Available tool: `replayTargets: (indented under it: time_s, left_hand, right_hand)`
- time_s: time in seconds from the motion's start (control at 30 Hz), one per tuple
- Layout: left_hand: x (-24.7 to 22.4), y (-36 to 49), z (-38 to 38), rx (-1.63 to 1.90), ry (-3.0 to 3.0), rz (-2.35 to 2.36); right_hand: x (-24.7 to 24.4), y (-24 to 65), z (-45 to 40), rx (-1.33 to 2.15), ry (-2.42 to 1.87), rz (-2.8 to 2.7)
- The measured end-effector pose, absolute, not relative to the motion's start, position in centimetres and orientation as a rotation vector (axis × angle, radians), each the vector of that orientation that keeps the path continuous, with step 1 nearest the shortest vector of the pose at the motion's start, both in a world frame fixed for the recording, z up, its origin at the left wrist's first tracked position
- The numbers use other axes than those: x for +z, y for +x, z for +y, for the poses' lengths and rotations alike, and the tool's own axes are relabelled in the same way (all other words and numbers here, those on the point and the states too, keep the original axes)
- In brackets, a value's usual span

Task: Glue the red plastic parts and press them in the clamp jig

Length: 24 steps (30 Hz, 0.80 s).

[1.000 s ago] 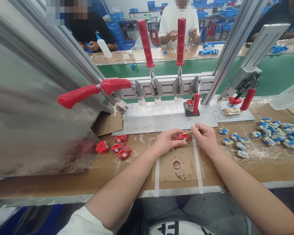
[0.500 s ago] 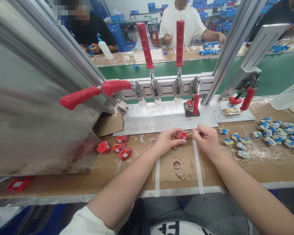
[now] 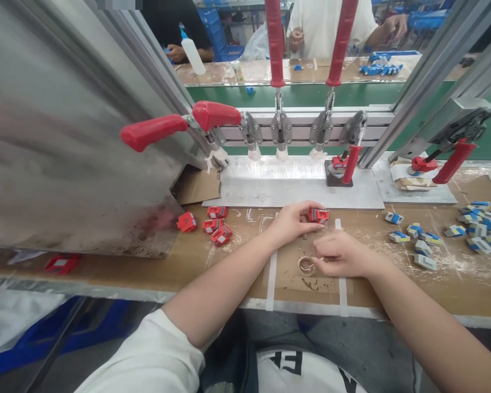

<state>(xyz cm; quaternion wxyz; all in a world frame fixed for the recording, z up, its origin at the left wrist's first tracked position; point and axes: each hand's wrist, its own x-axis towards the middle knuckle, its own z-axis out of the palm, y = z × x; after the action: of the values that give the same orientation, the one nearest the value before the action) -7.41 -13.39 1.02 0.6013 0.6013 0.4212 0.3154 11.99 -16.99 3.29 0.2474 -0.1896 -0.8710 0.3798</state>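
My left hand (image 3: 293, 222) is closed around a small red and grey plastic part (image 3: 319, 216), with the thumb below it and the fingers above. Nearer to me, my right hand (image 3: 339, 253) pinches a thin pale stick (image 3: 311, 267) whose end dips into a small round clear cup (image 3: 305, 265). A brownish liquid seems to lie in the cup. Most of the stick is hidden by the fingers. The cup stands on a cardboard sheet (image 3: 288, 281) with tape strips along its sides.
Several red parts (image 3: 221, 234) lie to the left, and several grey, blue and yellow parts (image 3: 478, 229) to the right. Behind the hands runs a metal plate (image 3: 270, 191) below red-handled toggle clamps (image 3: 276, 49). One clamp presses a red part (image 3: 339, 162). Co-workers sit across.
My right hand has drawn the stick away from the red part and brought it down to the cup. My left hand keeps the part. The camera view has tilted down.
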Motion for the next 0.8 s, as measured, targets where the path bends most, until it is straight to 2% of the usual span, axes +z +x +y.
replayTargets:
  time_s: [0.23,0.37,0.53,0.8]
  left_hand:
    - [0.9,-7.4,-13.3,0.752,1.434,0.932]
    - [0.9,-7.5,-13.3,0.759,1.475,0.929]
    - [1.2,-7.6,-13.4,0.719,1.545,0.989]
    - [1.3,-7.6,-13.5,0.701,1.601,1.024]
  right_hand:
    - [3.1,11.7,-17.0,1.092,-0.554,-2.394]
    - [3.2,12.3,-16.7,1.052,-0.672,-2.067]
    - [2.6,12.9,-15.5,0.927,-1.101,-1.454]
    - [2.7,12.5,-14.8,0.987,-1.223,-1.411]
